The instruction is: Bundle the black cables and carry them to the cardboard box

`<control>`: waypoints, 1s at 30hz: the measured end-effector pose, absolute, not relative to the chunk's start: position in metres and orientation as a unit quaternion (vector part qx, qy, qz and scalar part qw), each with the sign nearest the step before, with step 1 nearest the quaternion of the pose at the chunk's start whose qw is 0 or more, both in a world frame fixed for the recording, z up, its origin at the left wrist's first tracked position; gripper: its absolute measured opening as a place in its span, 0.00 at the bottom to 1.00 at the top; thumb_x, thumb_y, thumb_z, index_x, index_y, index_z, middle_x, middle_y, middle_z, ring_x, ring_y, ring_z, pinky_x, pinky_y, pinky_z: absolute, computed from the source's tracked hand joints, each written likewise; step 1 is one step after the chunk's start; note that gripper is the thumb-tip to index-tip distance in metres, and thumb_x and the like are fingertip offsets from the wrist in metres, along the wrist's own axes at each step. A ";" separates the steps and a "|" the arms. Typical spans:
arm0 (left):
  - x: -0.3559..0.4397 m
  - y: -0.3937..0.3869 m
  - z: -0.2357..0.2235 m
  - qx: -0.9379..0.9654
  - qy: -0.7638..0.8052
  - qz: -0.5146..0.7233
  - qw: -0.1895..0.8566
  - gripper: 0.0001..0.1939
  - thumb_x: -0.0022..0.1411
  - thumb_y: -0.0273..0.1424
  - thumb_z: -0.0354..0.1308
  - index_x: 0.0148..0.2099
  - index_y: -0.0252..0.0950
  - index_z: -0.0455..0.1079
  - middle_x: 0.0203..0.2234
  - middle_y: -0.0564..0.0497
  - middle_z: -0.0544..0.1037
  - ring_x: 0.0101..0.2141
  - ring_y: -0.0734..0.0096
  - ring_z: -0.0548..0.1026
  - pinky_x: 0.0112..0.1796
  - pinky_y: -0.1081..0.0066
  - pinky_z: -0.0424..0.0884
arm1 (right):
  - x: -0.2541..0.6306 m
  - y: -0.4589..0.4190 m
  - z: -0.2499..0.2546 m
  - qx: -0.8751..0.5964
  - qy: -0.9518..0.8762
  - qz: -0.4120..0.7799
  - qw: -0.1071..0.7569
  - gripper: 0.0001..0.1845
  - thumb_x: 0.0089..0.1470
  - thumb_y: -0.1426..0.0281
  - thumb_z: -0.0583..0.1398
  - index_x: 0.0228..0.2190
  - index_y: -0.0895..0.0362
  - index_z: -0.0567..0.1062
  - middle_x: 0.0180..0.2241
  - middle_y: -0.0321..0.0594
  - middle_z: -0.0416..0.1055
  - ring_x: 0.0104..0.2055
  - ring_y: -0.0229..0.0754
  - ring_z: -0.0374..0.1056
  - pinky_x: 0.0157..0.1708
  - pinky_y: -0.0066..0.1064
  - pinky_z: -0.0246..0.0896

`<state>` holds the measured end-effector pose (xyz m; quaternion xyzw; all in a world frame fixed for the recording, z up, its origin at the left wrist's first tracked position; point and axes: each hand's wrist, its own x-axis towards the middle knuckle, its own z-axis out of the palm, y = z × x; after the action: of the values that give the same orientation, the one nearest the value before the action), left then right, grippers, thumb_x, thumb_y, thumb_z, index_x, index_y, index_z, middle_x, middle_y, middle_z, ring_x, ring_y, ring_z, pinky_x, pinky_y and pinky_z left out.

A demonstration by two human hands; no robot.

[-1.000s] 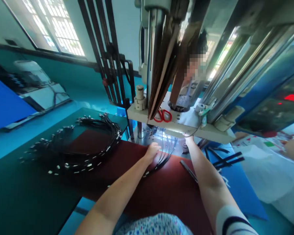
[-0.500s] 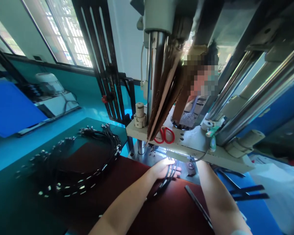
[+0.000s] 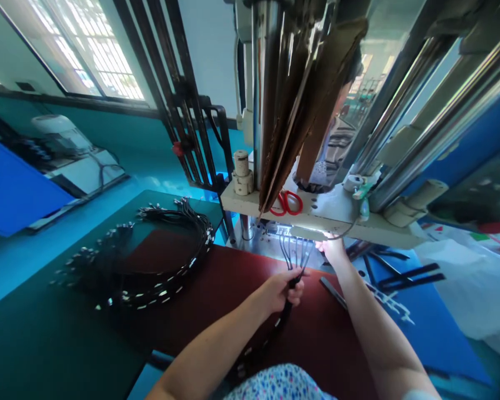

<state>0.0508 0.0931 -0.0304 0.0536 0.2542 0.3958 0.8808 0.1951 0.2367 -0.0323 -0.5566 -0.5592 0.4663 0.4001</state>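
Gripping a bundle of black cables (image 3: 294, 261) in a closed left hand (image 3: 281, 290), the person's right hand (image 3: 332, 250) reaches under the press plate (image 3: 325, 214), grip unclear.

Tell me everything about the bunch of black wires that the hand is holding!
The bunch of black wires is made of several thin, rubbery-looking cords. The left hand grips them together above the dark red mat. From the fist they fan out and run up into the lit gap under the machine, beside the right hand. Below the fist they trail back toward the person, with small pale tags along them.
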 end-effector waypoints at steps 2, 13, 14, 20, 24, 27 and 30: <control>0.053 0.065 -0.032 0.064 0.238 0.415 0.876 0.09 0.62 0.32 0.49 0.38 0.31 0.65 0.13 0.59 0.57 0.11 0.86 0.49 0.14 0.83 0.43 | 0.198 0.226 -0.031 -0.572 -0.512 0.475 0.429 0.15 0.57 0.61 0.54 0.33 0.62 0.68 0.20 0.31 0.63 0.16 0.28 0.57 0.13 0.20 0.53; 0.046 -0.041 -0.022 0.197 0.245 0.360 0.878 0.18 0.53 0.42 0.59 0.34 0.30 0.65 0.11 0.60 0.57 0.10 0.85 0.47 0.13 0.77 0.40 | 0.260 0.108 -0.014 -0.609 -0.374 0.452 0.534 0.16 0.42 0.58 0.61 0.29 0.58 0.70 0.14 0.34 0.67 0.12 0.34 0.59 0.09 0.22 0.51; 0.044 -0.042 -0.023 0.196 0.241 0.359 0.880 0.18 0.53 0.42 0.59 0.34 0.30 0.65 0.11 0.60 0.57 0.10 0.85 0.47 0.13 0.77 0.40 | 0.267 0.090 -0.017 -0.615 -0.370 0.453 0.529 0.17 0.42 0.57 0.62 0.29 0.58 0.70 0.14 0.35 0.67 0.12 0.35 0.59 0.09 0.22 0.50; 0.049 -0.051 -0.031 0.189 0.226 0.325 0.899 0.17 0.54 0.41 0.58 0.35 0.30 0.65 0.11 0.59 0.58 0.10 0.85 0.48 0.14 0.77 0.40 | 0.310 0.000 -0.045 -0.651 -0.398 0.472 0.442 0.24 0.39 0.55 0.65 0.35 0.57 0.70 0.21 0.38 0.71 0.20 0.41 0.66 0.19 0.30 0.63; 0.057 -0.061 -0.035 0.192 0.237 0.304 0.902 0.17 0.53 0.41 0.58 0.34 0.30 0.65 0.12 0.59 0.59 0.11 0.85 0.48 0.14 0.78 0.40 | 0.333 -0.018 -0.063 -0.656 -0.639 0.274 0.296 0.17 0.37 0.57 0.64 0.28 0.56 0.75 0.31 0.44 0.70 0.35 0.49 0.67 0.38 0.42 0.63; 0.062 -0.068 -0.034 0.208 0.249 0.284 0.902 0.18 0.52 0.43 0.58 0.34 0.31 0.64 0.12 0.59 0.59 0.10 0.86 0.49 0.13 0.78 0.39 | 0.337 -0.017 -0.062 -0.643 -0.706 0.164 0.248 0.15 0.38 0.56 0.62 0.24 0.55 0.77 0.33 0.46 0.69 0.40 0.53 0.64 0.44 0.47 0.58; 0.068 -0.075 -0.032 0.246 0.270 0.262 0.893 0.20 0.51 0.45 0.58 0.33 0.31 0.65 0.12 0.59 0.60 0.10 0.85 0.49 0.13 0.78 0.39 | 0.325 -0.013 -0.041 -0.644 -0.636 0.272 0.328 0.20 0.45 0.53 0.58 0.32 0.56 0.77 0.35 0.45 0.70 0.38 0.50 0.66 0.40 0.42 0.61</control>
<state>0.0676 -0.0750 -0.0320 0.2459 0.2700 0.2616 0.8934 0.3250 -0.0129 -0.0405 -0.6436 -0.6355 0.2724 0.3283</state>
